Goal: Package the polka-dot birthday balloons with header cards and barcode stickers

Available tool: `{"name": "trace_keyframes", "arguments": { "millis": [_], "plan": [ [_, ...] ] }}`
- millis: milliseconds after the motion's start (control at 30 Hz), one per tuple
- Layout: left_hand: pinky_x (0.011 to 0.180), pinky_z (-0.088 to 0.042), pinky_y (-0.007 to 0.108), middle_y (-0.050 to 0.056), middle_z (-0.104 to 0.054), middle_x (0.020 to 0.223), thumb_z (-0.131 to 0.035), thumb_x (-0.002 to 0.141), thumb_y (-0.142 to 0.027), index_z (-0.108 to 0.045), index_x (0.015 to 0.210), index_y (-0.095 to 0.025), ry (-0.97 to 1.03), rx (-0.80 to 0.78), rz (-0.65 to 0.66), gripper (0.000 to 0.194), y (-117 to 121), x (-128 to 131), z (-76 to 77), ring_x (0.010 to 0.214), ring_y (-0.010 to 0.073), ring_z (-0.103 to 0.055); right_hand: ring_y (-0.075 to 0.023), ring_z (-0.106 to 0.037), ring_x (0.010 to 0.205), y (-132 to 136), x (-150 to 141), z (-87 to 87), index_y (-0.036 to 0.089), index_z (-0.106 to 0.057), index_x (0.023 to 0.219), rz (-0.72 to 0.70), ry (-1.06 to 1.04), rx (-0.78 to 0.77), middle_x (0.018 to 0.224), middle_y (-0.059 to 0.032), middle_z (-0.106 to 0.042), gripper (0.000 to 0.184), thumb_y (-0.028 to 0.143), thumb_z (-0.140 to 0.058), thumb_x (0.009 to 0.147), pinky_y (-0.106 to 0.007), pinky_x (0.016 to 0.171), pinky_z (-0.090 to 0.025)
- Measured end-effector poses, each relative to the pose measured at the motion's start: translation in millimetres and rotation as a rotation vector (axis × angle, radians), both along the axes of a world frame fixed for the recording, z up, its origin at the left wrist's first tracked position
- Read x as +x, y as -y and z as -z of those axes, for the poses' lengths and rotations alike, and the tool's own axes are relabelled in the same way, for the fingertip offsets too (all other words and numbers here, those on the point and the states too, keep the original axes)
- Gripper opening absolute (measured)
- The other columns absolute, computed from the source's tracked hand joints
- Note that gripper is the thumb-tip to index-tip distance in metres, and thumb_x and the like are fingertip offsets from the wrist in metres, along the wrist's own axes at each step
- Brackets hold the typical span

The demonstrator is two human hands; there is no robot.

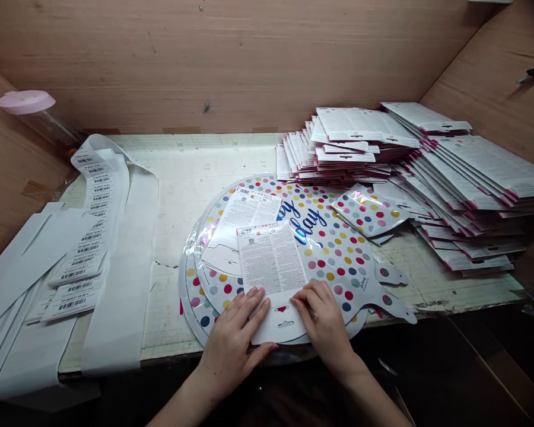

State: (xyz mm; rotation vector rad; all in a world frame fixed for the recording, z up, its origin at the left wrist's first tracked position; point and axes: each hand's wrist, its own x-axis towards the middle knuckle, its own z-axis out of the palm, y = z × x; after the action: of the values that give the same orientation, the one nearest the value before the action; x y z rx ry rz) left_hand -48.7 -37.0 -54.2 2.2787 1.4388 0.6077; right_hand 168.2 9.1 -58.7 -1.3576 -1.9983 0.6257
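A white printed packet (273, 261) with a hang hole in its lower flap lies in front of me. My left hand (237, 329) rests on its lower left side, fingers stretched out and thumb along the bottom edge. At its lower right edge, the curled fingers of my right hand (323, 317) pinch the flap. Beneath are flat round foil balloons (333, 261) with coloured dots and blue lettering. Another printed packet (253, 207) lies partly covered behind the first. To the right, a folded dotted foil balloon (369, 210) sits on the flat ones.
Stacked white and pink packets (365, 127) stand at the back, with more piled packets (480, 160) on the right. Barcode label strips (95, 196) and white backing paper (120, 284) cover the left side. A pink-lidded clear container (26, 102) stands behind them. Cardboard walls (249, 65) enclose the table.
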Motion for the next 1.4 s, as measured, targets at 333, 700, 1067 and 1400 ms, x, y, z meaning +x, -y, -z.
{"name": "trace_keyframes", "arguments": {
  "millis": [333, 700, 1067, 1400],
  "plan": [
    [0.108, -0.043, 0.051, 0.013, -0.047, 0.147, -0.06, 0.089, -0.041, -0.041, 0.146, -0.019, -0.126, 0.141, 0.019, 0.063, 2.0, 1.1, 1.0, 0.134, 0.0319, -0.046, -0.0194, -0.049, 0.083, 0.9, 0.1, 4.5, 0.018, -0.056, 0.09, -0.006, -0.004, 0.108, 0.085, -0.0058, -0.054, 0.01, 0.014, -0.048, 0.095, -0.033, 0.074, -0.044],
    [0.109, -0.043, 0.05, 0.014, -0.048, 0.146, -0.059, 0.09, -0.044, -0.038, 0.146, -0.015, -0.16, 0.134, 0.018, 0.067, 2.4, 2.0, 0.1, 0.135, 0.0307, -0.045, -0.0199, -0.049, 0.079, -0.8, -2.0, 8.5, 0.018, -0.055, 0.082, -0.016, 0.082, 0.156, 0.08, -0.005, -0.053, 0.014, 0.014, -0.049, 0.094, -0.035, 0.072, -0.043],
    [0.112, -0.04, 0.048, 0.013, -0.048, 0.146, -0.057, 0.091, -0.046, -0.026, 0.151, -0.015, -0.148, 0.105, 0.003, 0.074, 3.4, 2.5, 1.3, 0.138, 0.0278, -0.041, -0.0197, -0.052, 0.079, -0.6, 0.8, 6.2, 0.019, -0.058, 0.083, -0.054, 0.005, 0.143, 0.079, -0.0042, -0.056, 0.012, 0.014, -0.054, 0.092, -0.036, 0.072, -0.044],
    [0.11, -0.042, 0.048, 0.013, -0.048, 0.146, -0.058, 0.09, -0.046, -0.026, 0.15, -0.015, -0.152, 0.107, -0.002, 0.074, 3.9, 3.3, 1.1, 0.137, 0.0285, -0.042, -0.0187, -0.054, 0.079, -1.1, 1.9, 5.9, 0.02, -0.06, 0.084, -0.021, -0.063, 0.11, 0.082, -0.0041, -0.056, 0.01, 0.016, -0.055, 0.092, -0.034, 0.072, -0.044]
  ]
}}
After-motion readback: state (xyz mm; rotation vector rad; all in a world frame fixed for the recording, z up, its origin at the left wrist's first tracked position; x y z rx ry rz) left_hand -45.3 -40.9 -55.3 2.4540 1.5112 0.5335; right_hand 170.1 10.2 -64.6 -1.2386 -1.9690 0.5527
